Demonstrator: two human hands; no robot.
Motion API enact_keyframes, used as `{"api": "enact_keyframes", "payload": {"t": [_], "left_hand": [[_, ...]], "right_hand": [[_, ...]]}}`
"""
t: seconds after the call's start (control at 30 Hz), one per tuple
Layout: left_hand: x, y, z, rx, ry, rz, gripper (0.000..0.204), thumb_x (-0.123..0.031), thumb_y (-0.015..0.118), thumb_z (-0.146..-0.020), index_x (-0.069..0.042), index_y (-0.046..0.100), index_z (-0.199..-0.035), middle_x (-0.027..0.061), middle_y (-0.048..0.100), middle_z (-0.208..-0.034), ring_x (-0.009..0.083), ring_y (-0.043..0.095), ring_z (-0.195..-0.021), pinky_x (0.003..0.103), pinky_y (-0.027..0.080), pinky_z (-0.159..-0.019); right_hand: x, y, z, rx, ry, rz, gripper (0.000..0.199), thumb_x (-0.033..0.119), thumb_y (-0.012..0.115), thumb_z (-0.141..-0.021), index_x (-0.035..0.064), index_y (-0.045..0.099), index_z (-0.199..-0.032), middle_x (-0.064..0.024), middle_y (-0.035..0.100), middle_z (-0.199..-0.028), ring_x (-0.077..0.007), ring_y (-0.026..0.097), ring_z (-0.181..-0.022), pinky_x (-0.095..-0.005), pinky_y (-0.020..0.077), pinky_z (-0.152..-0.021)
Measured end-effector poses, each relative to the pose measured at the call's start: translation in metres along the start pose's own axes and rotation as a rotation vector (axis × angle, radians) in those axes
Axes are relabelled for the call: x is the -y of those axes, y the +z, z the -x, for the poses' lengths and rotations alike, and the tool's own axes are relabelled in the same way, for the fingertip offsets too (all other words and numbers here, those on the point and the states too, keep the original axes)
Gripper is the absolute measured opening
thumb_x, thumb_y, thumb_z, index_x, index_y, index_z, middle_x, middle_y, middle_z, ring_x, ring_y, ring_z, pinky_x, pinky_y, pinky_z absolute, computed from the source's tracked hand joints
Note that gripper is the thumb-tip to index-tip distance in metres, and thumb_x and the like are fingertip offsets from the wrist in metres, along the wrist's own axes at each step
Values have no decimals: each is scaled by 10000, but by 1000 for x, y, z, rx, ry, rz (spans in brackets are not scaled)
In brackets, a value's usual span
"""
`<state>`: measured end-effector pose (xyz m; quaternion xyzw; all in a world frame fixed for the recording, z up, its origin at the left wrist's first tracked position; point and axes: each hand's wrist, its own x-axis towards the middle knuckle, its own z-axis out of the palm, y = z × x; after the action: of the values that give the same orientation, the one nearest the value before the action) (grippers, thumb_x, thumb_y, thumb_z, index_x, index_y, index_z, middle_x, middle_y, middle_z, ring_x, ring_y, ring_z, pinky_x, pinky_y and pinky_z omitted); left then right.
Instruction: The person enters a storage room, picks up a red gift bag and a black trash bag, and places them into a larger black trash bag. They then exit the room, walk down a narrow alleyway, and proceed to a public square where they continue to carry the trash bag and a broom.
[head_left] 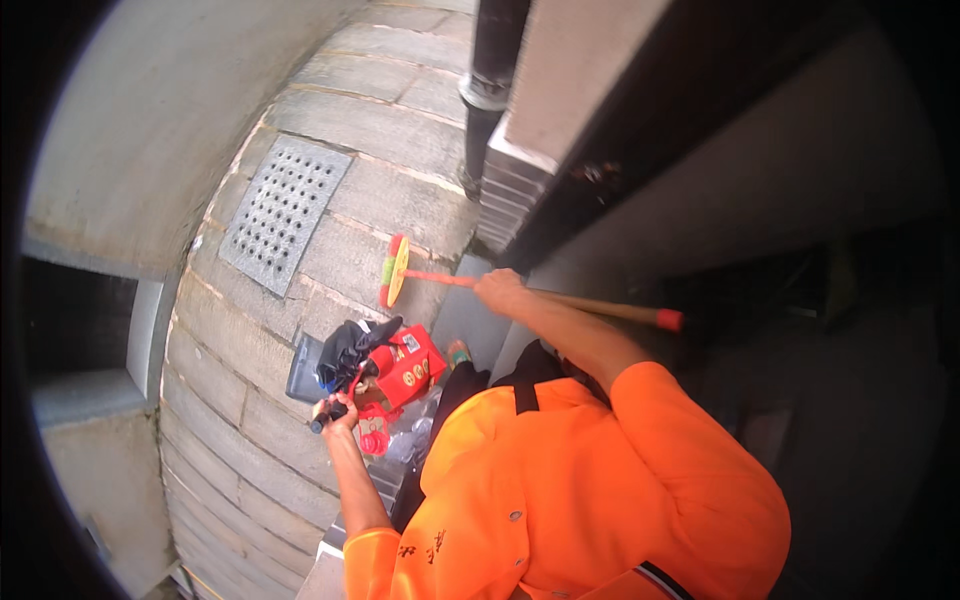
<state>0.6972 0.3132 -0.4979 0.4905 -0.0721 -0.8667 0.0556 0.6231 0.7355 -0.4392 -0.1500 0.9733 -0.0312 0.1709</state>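
Observation:
My right hand [502, 291] is wrapped round the orange stick of a broom [440, 278], which lies across the view. The broom's yellow, green and red head hangs over the paving at its left end. Lower and to the left, my left hand [336, 412] is closed on a black handle, seemingly that of a dustpan [303, 370] whose grey-blue edge shows. Over the pan lie a red box [412, 368] with round yellow marks and a crumpled black bag [350, 350]. Clear plastic [410, 440] and a red wrapper [373, 432] are heaped near my legs. Much of the pan is hidden.
Grey stone paving [400, 140] runs up between walls. A perforated stone drain cover [285, 212] is set in it. A black drainpipe [490, 90] and a tiled wall base [512, 190] stand to the right of it. On the left is a dark wall opening [78, 318].

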Motion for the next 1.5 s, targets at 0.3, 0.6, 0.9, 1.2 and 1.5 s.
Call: {"api": "enact_keyframes", "payload": {"t": [0.3, 0.6, 0.9, 1.2, 1.5], "left_hand": [[22, 18, 21, -32, 37, 85, 101, -168, 502, -598, -70, 479, -604, 39, 501, -555, 178, 489, -494, 282, 446, -462], [29, 38, 41, -46, 65, 109, 183, -193, 512, -538, -38, 474, -627, 65, 502, -564, 196, 490, -496, 277, 455, -474], [22, 25, 16, 42, -16, 26, 228, -218, 503, -565, -18, 491, -672, 44, 504, -561, 179, 504, -512, 271, 447, -464], [-9, 22, 5, 113, -100, -167, 147, -181, 518, -549, -59, 478, -620, 54, 497, -567, 187, 488, -508, 274, 445, -479], [-32, 60, 29, -43, -201, -357, 222, -151, 592, -536, -43, 497, -706, 55, 509, -622, 215, 509, -555, 324, 481, -507]], "right_hand": [[18, -120, -182, -28, -126, 213, 297, 59, 501, -715, 147, 587, -985, -104, 589, -928, -245, 576, -868, -355, 473, -687], [-28, -189, -245, 88, -170, 329, 228, 115, 516, -725, 100, 601, -935, -83, 589, -957, -229, 569, -889, -343, 474, -708], [-122, -114, -240, 154, 46, 464, 216, 168, 549, -716, 113, 622, -912, -44, 591, -934, -245, 565, -851, -446, 479, -546], [-15, -149, -110, 75, 132, 516, 252, 318, 479, -765, 176, 613, -924, -40, 590, -906, -261, 529, -905, -609, 290, -753], [152, -98, 127, -560, -374, -676, 155, 148, 473, -712, 42, 532, -809, -149, 563, -720, -276, 551, -706, -396, 399, -634]]}}
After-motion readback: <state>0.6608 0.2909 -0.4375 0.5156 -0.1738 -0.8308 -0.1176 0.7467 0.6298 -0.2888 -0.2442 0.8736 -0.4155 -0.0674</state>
